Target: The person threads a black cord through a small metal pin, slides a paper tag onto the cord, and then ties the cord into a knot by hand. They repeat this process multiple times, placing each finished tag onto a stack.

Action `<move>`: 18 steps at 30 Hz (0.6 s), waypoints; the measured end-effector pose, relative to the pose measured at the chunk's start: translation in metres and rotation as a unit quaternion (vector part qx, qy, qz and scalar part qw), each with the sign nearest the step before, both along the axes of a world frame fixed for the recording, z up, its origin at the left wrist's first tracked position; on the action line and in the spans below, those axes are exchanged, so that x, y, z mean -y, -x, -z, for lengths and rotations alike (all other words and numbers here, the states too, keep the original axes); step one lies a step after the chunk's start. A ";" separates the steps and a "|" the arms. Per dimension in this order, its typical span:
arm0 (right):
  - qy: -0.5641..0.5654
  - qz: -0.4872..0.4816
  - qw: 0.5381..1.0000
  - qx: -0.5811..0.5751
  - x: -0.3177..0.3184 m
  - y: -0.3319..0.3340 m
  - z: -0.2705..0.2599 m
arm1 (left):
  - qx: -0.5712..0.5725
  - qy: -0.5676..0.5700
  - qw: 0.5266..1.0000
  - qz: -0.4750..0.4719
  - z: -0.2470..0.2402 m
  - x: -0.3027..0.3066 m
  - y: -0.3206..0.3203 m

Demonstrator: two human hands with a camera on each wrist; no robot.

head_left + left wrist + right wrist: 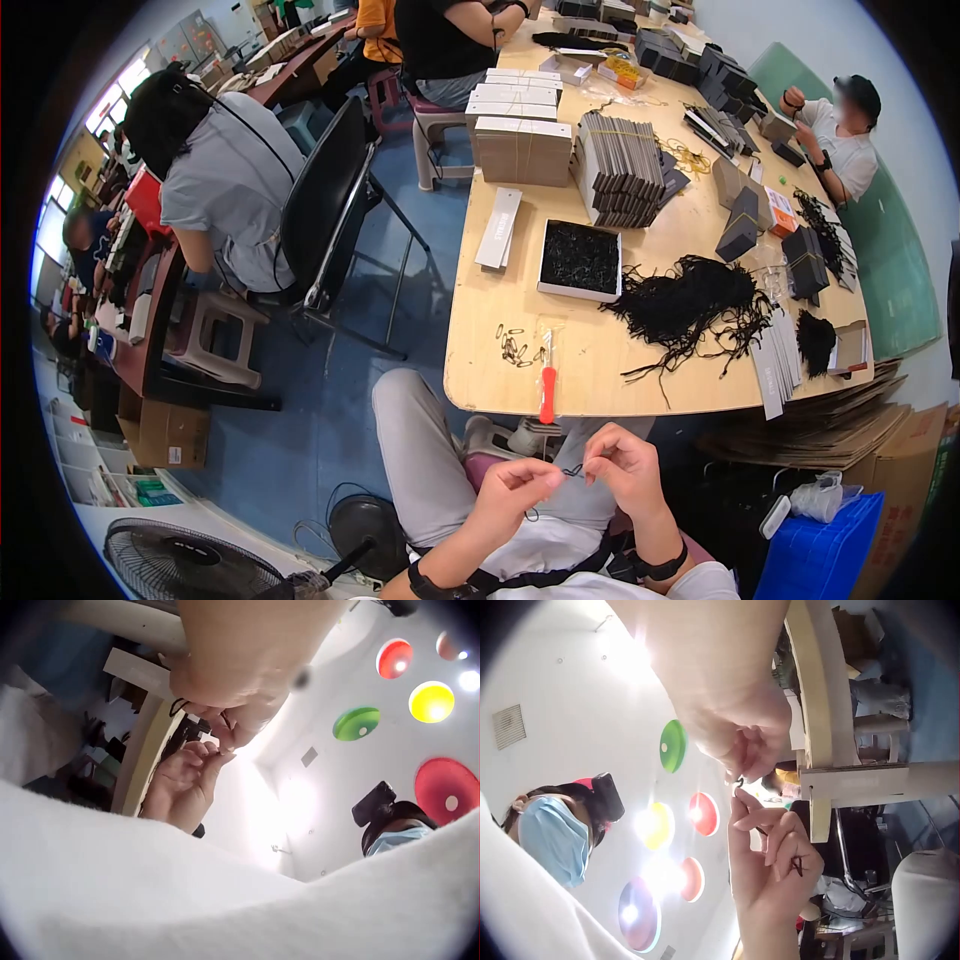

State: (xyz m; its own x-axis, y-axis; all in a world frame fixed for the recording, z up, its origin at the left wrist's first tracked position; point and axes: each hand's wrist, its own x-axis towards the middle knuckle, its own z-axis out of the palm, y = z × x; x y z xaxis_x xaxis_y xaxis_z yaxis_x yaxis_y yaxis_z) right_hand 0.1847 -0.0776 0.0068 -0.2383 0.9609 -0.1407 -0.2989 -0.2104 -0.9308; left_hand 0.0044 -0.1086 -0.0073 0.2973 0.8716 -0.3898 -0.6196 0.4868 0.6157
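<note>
Over the person's lap, the left hand and right hand meet with their fingertips close together. Thumb and finger of each pinch a thin black cord, which runs through the short gap between them. In the right wrist view, a dark loop of cord shows at the left hand's curled fingers, and a small bit of it sits at the right fingertips. At the table edge in front of the hands lies a red-handled tool, beside a scatter of small metal pieces.
On the wooden table are a white box of small black pieces, a heap of black cords, banded grey stacks and fanned pale tags. A fan stands low left; a blue crate is low right.
</note>
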 end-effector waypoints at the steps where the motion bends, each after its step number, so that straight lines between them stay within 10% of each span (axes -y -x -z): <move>1: -0.001 0.000 1.000 0.000 0.000 0.000 0.002 | 0.000 -0.001 1.000 0.000 0.003 -0.002 0.004; 4: -0.049 -0.018 0.993 0.103 0.002 0.001 0.005 | 0.175 0.077 0.982 0.001 0.004 -0.005 0.007; 9: -0.140 -0.010 0.977 0.162 0.001 0.007 0.000 | -0.236 -0.099 0.967 0.009 -0.012 -0.002 -0.004; 18: 0.015 -0.116 0.993 0.017 -0.002 -0.002 -0.006 | -0.131 -0.057 0.987 0.067 -0.010 0.000 -0.001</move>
State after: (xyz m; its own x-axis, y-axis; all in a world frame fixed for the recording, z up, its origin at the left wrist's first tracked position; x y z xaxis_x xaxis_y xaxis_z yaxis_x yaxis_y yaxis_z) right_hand 0.1869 -0.0753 0.0129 -0.4480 0.8757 -0.1804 -0.2071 -0.2979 -0.9319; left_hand 0.0057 -0.1087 0.0027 0.3153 0.8740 -0.3697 -0.3662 0.4715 0.8023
